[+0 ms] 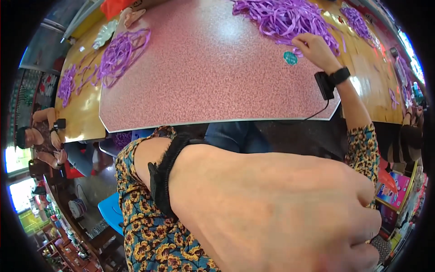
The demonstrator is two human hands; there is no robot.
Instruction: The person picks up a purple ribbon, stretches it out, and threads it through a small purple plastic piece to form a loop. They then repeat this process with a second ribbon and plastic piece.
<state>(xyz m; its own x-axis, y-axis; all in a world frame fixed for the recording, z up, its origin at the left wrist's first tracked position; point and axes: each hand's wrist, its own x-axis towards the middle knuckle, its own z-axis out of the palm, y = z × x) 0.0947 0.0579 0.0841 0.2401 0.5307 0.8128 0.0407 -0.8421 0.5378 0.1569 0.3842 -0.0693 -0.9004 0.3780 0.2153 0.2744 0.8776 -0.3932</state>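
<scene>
My left hand (pixel 272 208) is raised very close to the camera and fills the lower middle of the head view. Its back faces me, a black strap (pixel 163 181) circles the wrist, and the fingers curl away at the right, tips hidden. Farther off, my right hand (pixel 319 52) is at the near right edge of a large heap of purple ribbon (pixel 285 20). Its thumb and fingers are pinched together on a ribbon strand. A small teal round sticker (pixel 290 58) lies on the pink speckled tabletop (pixel 213 81), just left of this hand.
Looser purple ribbon (pixel 120 54) lies at the table's left, beside a clear crinkled wrapper (pixel 105 34). A black cable (pixel 317 113) trails from my right wrist over the table edge. At far left a person (pixel 43 133) sits by a blue stool (pixel 112 213).
</scene>
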